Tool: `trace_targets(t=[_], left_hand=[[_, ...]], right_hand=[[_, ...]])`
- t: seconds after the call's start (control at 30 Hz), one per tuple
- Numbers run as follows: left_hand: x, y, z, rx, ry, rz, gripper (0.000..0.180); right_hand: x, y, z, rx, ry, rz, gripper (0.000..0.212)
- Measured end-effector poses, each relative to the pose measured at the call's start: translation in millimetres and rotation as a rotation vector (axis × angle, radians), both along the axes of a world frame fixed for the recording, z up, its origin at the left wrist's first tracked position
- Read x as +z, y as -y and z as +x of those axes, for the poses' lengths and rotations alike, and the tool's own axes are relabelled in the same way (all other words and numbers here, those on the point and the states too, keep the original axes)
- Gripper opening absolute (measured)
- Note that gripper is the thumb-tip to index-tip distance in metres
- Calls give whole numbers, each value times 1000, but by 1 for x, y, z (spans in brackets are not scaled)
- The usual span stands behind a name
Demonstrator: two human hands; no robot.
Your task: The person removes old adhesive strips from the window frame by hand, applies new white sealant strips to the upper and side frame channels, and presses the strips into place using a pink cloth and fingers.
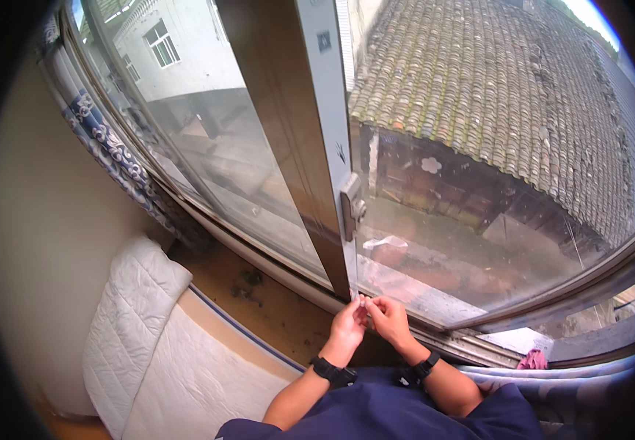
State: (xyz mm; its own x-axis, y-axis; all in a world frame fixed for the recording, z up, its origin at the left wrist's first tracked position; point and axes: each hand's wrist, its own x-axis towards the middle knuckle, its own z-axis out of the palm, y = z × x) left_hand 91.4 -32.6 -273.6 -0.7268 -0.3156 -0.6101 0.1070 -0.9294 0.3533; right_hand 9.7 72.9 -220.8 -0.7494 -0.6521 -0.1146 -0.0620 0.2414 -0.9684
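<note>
The window lock (354, 207) sits on the pale edge (334, 139) of a brown window frame (277, 110). Just under the lock are the person's two hands, close together. The left hand (347, 328) has a narrow grip, with its fingertips pinched on a tiny pale thing (362, 301). The right hand (391, 320) has a narrow grip too, pinching the same tiny pale thing from the other side. That thing is below the lock, near the low end of the pale edge. It is too small to tell what it is. Each wrist has a black band (330, 372) on it, lower than the lock. To the left of the lock and lower down is a bed (200, 381) with a folded white quilt (130, 301). Far to the right of the lock and below it is a pink cloth (532, 359). Up and right of the lock, outside, is a tiled roof (479, 81).
</note>
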Motion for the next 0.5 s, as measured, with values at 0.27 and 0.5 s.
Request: trace_targets(t=[0.27,0.5], left_hand=[[32,-11,8,143,107,-212,14],[53,-15,7,96,257,-353,15]], right_hand=[[-3,11,8,48,-230,-65,29],[5,28,-1,104,427,-79,31]])
